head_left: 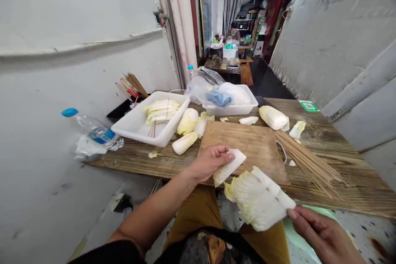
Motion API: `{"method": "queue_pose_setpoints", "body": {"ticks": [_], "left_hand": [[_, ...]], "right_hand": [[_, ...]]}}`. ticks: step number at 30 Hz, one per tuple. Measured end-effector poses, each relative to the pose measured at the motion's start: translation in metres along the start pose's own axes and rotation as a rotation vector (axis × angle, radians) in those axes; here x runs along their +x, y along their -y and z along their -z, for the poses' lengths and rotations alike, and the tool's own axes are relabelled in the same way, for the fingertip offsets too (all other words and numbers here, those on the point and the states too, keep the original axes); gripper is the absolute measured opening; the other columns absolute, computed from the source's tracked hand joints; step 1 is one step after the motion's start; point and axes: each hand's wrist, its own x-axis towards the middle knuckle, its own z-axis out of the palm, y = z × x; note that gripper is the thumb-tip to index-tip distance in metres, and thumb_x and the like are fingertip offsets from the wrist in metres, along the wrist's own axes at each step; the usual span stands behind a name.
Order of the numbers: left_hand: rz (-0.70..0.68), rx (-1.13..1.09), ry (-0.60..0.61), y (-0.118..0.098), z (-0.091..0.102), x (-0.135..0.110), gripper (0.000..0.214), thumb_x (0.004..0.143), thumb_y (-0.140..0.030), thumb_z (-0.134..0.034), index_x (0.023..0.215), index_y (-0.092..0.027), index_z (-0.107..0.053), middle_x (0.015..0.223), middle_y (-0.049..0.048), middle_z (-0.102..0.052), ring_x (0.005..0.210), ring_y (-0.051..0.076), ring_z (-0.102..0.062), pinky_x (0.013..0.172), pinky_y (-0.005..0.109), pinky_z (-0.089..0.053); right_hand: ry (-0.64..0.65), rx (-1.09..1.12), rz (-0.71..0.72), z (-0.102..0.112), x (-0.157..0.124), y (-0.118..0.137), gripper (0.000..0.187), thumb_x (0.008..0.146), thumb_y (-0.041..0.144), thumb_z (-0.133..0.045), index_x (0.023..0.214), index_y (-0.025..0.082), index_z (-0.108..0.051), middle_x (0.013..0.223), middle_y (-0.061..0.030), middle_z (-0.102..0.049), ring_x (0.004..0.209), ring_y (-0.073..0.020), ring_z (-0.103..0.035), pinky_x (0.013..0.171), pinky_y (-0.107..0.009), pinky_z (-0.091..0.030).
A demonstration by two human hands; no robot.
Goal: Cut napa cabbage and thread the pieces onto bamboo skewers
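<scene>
My left hand [210,161] is closed on a piece of cabbage leaf [229,168] at the near edge of a wooden cutting board [250,144]. My right hand [312,225] pinches the white stem end of a skewered stack of cabbage leaves [258,200], held below the table edge over my lap. A thin skewer tip [246,168] shows between the two pieces.
A pile of bamboo skewers [306,159] lies right of the board. A white tray [136,126] with skewered cabbage sits at left; a second tray [235,109] with a plastic bag stands behind. Cabbage chunks [274,116] and a water bottle [93,132] rest on the wooden table [349,148]. A person sits far back.
</scene>
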Motion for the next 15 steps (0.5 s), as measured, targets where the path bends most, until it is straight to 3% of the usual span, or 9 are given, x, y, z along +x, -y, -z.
{"method": "queue_pose_setpoints", "body": {"ticks": [1, 5, 11, 15], "left_hand": [[0.003, -0.002, 0.008, 0.0, 0.0, 0.0, 0.04, 0.058, -0.036, -0.081, 0.084, -0.011, -0.065, 0.073, 0.0044, -0.069, 0.063, 0.011, -0.061, 0.06, 0.019, -0.044], [0.008, 0.016, -0.004, 0.001, 0.0, 0.0, 0.039, 0.057, -0.035, -0.082, 0.085, -0.011, -0.068, 0.075, 0.0046, -0.07, 0.062, 0.01, -0.061, 0.058, 0.019, -0.044], [-0.01, 0.059, -0.026, 0.0, -0.002, 0.001, 0.035, 0.056, -0.032, -0.082, 0.082, -0.012, -0.07, 0.073, 0.0026, -0.069, 0.06, 0.008, -0.058, 0.058, 0.018, -0.041], [0.037, 0.083, -0.012, 0.002, -0.003, 0.001, 0.038, 0.056, -0.036, -0.082, 0.081, -0.011, -0.07, 0.073, 0.0043, -0.07, 0.061, 0.01, -0.059, 0.058, 0.02, -0.041]], "right_hand": [[0.056, 0.012, -0.01, 0.001, -0.001, 0.0, 0.029, 0.081, 0.044, -0.056, 0.095, 0.024, -0.07, 0.072, -0.0015, -0.063, 0.07, -0.0199, -0.058, 0.072, -0.029, -0.051], [0.076, 0.077, -0.037, 0.002, -0.003, 0.001, 0.03, 0.082, 0.045, -0.054, 0.099, 0.025, -0.069, 0.081, -0.0025, -0.066, 0.075, -0.0206, -0.058, 0.072, -0.028, -0.05], [0.084, 0.114, -0.099, 0.001, -0.005, 0.009, 0.034, 0.083, 0.05, -0.051, 0.092, 0.022, -0.07, 0.074, -0.0024, -0.061, 0.073, -0.0194, -0.055, 0.068, -0.026, -0.047], [0.059, 0.098, -0.125, 0.001, -0.006, 0.012, 0.037, 0.083, 0.053, -0.05, 0.085, 0.02, -0.068, 0.069, -0.0011, -0.054, 0.064, -0.0148, -0.045, 0.059, -0.024, -0.042]]}}
